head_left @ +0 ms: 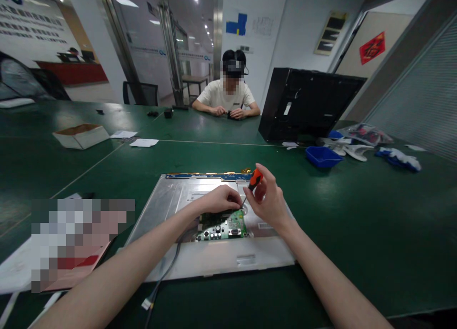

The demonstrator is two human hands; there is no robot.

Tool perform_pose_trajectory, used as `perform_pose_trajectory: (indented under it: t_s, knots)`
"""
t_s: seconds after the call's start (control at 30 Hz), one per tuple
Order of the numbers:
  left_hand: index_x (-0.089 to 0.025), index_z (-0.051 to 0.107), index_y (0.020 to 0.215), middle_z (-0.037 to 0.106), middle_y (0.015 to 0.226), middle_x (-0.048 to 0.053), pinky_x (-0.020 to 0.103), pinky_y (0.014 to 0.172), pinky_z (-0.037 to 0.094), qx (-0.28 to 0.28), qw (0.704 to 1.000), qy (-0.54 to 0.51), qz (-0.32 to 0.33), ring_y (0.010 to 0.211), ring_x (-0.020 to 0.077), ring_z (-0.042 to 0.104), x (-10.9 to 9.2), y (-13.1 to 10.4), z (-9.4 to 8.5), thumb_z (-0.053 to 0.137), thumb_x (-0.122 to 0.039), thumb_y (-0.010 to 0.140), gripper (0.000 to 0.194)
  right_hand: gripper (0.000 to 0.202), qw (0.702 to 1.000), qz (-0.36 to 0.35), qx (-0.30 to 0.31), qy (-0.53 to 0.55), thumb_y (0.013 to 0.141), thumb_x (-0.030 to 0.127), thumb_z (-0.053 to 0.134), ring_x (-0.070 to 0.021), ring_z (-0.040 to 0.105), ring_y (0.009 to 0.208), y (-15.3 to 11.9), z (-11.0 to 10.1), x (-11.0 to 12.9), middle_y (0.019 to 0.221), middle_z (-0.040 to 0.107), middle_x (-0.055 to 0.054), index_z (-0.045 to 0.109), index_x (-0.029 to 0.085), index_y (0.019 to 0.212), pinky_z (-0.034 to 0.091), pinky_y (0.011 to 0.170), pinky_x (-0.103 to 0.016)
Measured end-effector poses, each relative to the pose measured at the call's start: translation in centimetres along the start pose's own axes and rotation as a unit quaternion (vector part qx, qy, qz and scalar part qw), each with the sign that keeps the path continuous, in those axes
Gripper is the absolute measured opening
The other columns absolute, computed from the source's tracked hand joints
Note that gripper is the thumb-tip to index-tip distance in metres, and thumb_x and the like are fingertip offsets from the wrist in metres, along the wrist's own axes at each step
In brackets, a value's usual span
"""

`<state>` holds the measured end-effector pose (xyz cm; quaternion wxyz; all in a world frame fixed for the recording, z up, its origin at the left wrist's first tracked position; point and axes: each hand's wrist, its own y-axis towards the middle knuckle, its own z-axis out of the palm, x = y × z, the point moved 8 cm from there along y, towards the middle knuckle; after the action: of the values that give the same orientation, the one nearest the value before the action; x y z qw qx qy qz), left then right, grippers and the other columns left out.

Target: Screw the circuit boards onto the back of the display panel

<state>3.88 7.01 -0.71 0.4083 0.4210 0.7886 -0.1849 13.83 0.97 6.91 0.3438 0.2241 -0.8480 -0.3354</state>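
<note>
A silver display panel (221, 255) lies back side up on the green table in front of me. On its middle sits a green circuit board (223, 228). My right hand (267, 198) is closed around a screwdriver (254, 178) with an orange and black handle, its shaft slanting down to the board's upper right corner. Beside the tip, my left hand (224, 199) reaches over the board with fingers bent together at that corner; whatever they pinch is too small to make out. A grey cable (174, 258) with a white plug runs off the panel's near left edge.
A large black monitor (309, 105) stands at the back right, near a blue tray (323, 156) and gloves (400, 158). At the left are an open cardboard box (82, 135) and blurred papers (78, 243). Across the table sits a person (228, 93) handling a small dark object.
</note>
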Motion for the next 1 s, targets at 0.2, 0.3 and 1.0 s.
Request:
perform_pose_trajectory:
  t_s: [0.2, 0.3, 1.0]
  knots:
    - [-0.013, 0.070, 0.082, 0.067, 0.073, 0.001, 0.022, 0.066, 0.042, 0.002, 1.000, 0.003, -0.002, 0.068, 0.0130, 0.058, 0.25, 0.04, -0.02, 0.062, -0.023, 0.077, 0.013, 0.067, 1.000, -0.004, 0.001, -0.011, 0.083, 0.024, 0.056, -0.0090, 0.048, 0.046, 0.09, -0.04, -0.11, 0.065, 0.050, 0.008, 0.020, 0.026, 0.140, 0.037, 0.044, -0.022]
    - [-0.014, 0.070, 0.083, 0.067, 0.075, 0.001, 0.022, 0.066, 0.042, 0.004, 1.000, 0.003, -0.004, 0.068, 0.0131, 0.058, 0.38, 0.05, 0.01, 0.063, -0.024, 0.077, 0.014, 0.066, 1.000, 0.002, 0.011, -0.006, 0.085, 0.025, 0.055, -0.0092, 0.048, 0.047, 0.06, 0.03, -0.19, 0.066, 0.051, 0.007, 0.020, 0.026, 0.141, 0.038, 0.045, -0.023]
    - [-0.012, 0.070, 0.087, 0.068, 0.076, 0.002, 0.023, 0.066, 0.042, 0.006, 1.000, -0.001, 0.007, 0.068, 0.0130, 0.057, 0.30, -0.07, 0.16, 0.061, -0.022, 0.078, 0.016, 0.071, 1.000, 0.002, 0.009, 0.001, 0.084, 0.023, 0.053, -0.0095, 0.048, 0.048, -0.14, 0.24, -0.33, 0.071, 0.055, 0.005, 0.015, 0.025, 0.143, 0.039, 0.046, -0.023]
